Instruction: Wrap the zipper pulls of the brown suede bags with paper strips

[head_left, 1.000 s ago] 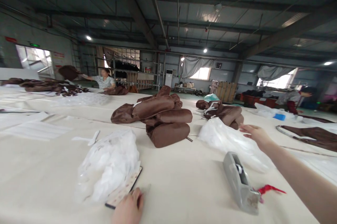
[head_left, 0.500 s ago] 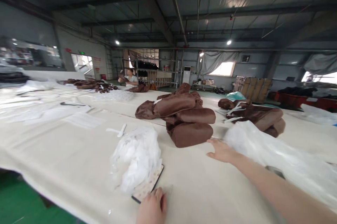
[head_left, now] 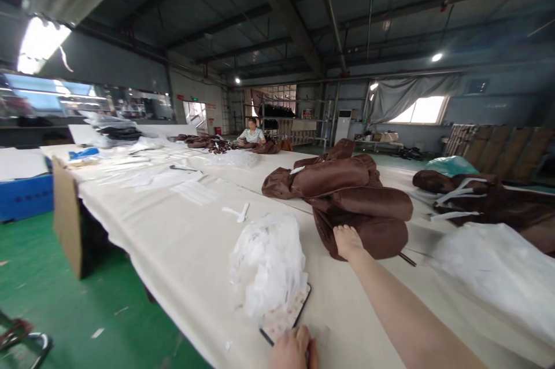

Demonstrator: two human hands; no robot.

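My right hand (head_left: 347, 240) reaches across to the pile of brown fabric bundles (head_left: 338, 175). Its fingers are closed at the left end of the lowest brown fabric bundle (head_left: 381, 236). Close to the camera, my left hand (head_left: 293, 347) rests on the table with curled fingers. A clear, filmy bit shows beside it, but what the fingers hold cannot be made out. Just beyond that hand lies a flat patterned thing with a black edge, like a phone case (head_left: 286, 314), partly under a clear plastic bag of white scraps (head_left: 269, 262).
The long table is covered with cream cloth (head_left: 173, 230). More brown bundles with white straps (head_left: 485, 198) and a heap of clear plastic (head_left: 498, 265) lie to the right. White papers (head_left: 195, 191) lie left. A person (head_left: 252, 133) is at the far end.
My right hand has moved from beside the lowest brown bundle onto its left end. My left hand stays by the phone-case-like thing. The view has swung left.
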